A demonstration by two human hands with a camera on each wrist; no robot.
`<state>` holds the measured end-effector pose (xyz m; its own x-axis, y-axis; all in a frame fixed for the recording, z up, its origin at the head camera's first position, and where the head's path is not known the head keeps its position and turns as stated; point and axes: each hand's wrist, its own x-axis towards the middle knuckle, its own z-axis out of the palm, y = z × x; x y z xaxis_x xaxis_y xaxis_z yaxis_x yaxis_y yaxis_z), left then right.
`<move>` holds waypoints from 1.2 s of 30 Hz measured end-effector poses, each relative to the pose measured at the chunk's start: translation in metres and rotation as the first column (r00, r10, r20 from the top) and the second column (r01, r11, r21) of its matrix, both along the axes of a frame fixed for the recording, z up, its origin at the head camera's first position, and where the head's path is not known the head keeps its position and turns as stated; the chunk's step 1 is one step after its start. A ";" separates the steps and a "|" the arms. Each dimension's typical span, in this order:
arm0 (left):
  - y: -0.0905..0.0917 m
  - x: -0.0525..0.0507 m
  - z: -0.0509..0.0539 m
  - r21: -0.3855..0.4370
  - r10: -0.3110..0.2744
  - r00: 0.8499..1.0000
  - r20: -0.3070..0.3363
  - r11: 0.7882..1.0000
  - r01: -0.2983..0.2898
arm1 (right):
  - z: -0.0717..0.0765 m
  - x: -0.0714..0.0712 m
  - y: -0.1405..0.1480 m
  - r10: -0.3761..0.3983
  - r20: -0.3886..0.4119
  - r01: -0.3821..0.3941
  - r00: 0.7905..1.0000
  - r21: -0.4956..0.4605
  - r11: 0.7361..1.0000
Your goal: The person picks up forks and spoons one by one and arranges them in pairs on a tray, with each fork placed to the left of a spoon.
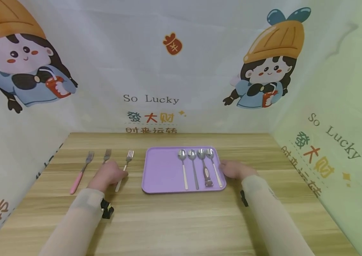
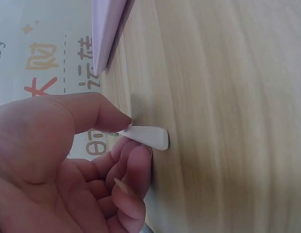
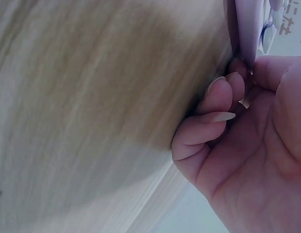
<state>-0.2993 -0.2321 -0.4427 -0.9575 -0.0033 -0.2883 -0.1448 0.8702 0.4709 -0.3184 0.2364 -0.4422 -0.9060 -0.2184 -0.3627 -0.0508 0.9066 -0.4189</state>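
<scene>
My left hand (image 1: pixel 108 175) pinches the white handle (image 2: pixel 152 136) of the rightmost fork (image 1: pixel 130 155) between thumb and fingers, with the fork on the table left of the purple tray (image 1: pixel 161 170). At the tray's right edge, my right hand (image 1: pixel 237 170) grips the rim, thumb above and curled fingers low beside it, as the right wrist view shows. Four spoons lie side by side in the tray's right half, among them a brown-handled one (image 1: pixel 206 174). Another fork (image 1: pixel 107 155) is partly hidden behind my left hand, and a pink-handled fork (image 1: pixel 78 181) lies farther left.
The wooden table (image 1: pixel 181 220) reaches back to a printed cloth (image 1: pixel 200 78) hanging behind it. More of this cloth stands along the left and right sides. Bare wood shows in front of the tray.
</scene>
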 end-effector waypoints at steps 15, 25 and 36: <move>-0.059 -0.077 -0.089 0.026 -0.074 0.997 -0.019 0.997 0.075 | -0.002 0.001 -0.001 -0.008 0.013 0.008 1.000 -0.008 1.000; -0.010 0.003 0.002 0.151 -0.011 0.998 -0.055 0.988 0.019 | -0.002 0.001 -0.004 -0.005 0.018 0.005 1.000 -0.025 1.000; 0.029 -0.004 0.023 0.457 0.058 0.998 -0.016 0.888 -0.044 | -0.003 -0.002 0.001 -0.004 0.022 0.005 1.000 -0.018 1.000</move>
